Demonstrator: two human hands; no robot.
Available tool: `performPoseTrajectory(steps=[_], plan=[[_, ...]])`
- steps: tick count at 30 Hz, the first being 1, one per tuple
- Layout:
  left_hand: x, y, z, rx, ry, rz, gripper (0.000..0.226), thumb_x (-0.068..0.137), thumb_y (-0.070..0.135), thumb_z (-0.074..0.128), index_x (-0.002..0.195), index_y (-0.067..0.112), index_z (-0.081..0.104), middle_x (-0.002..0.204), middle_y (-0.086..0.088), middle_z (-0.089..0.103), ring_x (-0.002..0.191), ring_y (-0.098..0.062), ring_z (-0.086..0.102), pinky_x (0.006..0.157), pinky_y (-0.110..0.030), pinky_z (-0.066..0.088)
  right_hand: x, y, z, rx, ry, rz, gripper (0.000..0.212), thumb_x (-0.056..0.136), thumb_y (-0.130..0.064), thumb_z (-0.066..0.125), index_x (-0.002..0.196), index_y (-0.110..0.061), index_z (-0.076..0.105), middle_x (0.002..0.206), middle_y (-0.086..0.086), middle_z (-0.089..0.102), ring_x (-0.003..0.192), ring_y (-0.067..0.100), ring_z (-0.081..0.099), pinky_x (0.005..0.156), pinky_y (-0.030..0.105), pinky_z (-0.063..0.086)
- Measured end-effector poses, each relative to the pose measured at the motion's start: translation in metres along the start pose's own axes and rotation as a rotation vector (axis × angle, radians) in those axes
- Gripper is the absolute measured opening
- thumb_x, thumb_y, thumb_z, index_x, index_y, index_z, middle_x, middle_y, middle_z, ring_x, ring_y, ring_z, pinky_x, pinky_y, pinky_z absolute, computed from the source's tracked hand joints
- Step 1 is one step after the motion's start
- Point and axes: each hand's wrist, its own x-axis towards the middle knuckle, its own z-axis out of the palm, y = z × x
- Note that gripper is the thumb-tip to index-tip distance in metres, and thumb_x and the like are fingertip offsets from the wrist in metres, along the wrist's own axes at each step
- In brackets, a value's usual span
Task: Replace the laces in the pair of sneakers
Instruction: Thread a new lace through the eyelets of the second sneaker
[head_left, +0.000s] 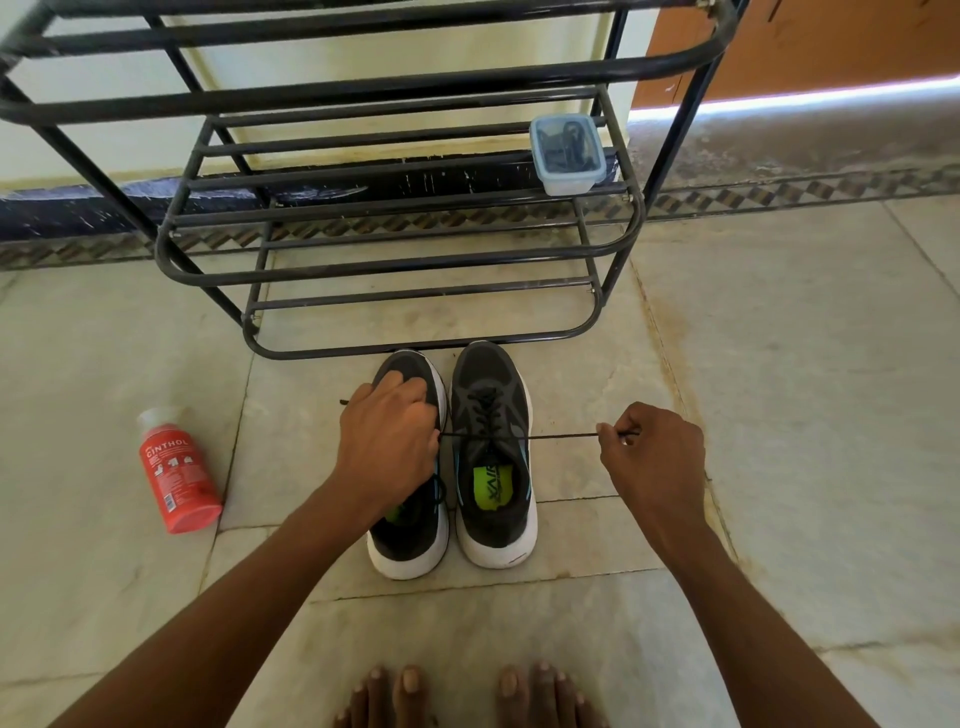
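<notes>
A black lace (558, 438) runs taut across the right sneaker (492, 457) of a dark grey, white-soled pair standing side by side on the tiled floor (779, 415) just in front of a black metal shoe rack (395, 270), its one end pinched between the curled fingers of the right hand (652, 457) and its other end gripped by the left hand (389, 436), which lies curled over the left sneaker (410, 540). A red Cinthol bottle (176, 473) lies on the floor well to the left, a lidded plastic box (567, 154) sits on a rack shelf, and bare toes (410, 686) show at the bottom edge.
</notes>
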Motion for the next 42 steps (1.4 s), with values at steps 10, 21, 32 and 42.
performPoseTrajectory(steps=[10,21,32,42], plan=[[-0.003,-0.015,-0.015,-0.164,-0.140,0.010,0.014,0.096,0.035,0.066,0.101,0.021,0.067,0.120,0.001,0.050,0.113,-0.018,0.046,0.098,-0.040,0.039,0.015,0.004,-0.018,-0.128,-0.606,-0.149,0.010,0.087,-0.031,0.078,0.082,-0.023,0.082,0.064,-0.015,0.063,0.062,0.008,0.064,0.058,0.021,0.041],[0.003,0.024,-0.027,-1.221,-0.114,-0.217,0.030,0.103,0.026,0.060,0.084,0.008,0.075,0.087,0.010,0.075,0.085,-0.003,0.070,0.080,-0.013,0.051,0.001,-0.037,-0.022,0.855,-0.771,-0.148,0.008,0.091,-0.006,0.071,0.093,-0.002,0.078,0.117,0.003,0.075,0.117,0.020,0.067,0.098,0.035,0.054],[0.001,0.026,-0.004,-1.295,0.083,-0.170,0.021,0.087,-0.009,0.073,0.100,0.005,0.079,0.100,-0.003,0.076,0.095,-0.018,0.075,0.089,-0.030,0.060,0.004,-0.051,0.027,0.837,-0.425,0.090,0.017,0.092,0.004,0.068,0.097,-0.008,0.078,0.085,0.007,0.077,0.076,0.022,0.076,0.070,0.029,0.061],[0.003,0.032,-0.008,-1.217,0.081,-0.119,0.027,0.083,0.002,0.082,0.106,0.007,0.068,0.083,0.002,0.075,0.077,-0.017,0.076,0.076,-0.031,0.063,0.002,-0.058,0.028,0.602,-0.296,-0.067,0.015,0.084,-0.004,0.078,0.084,-0.019,0.077,0.078,-0.009,0.075,0.075,0.007,0.072,0.076,0.025,0.060]])
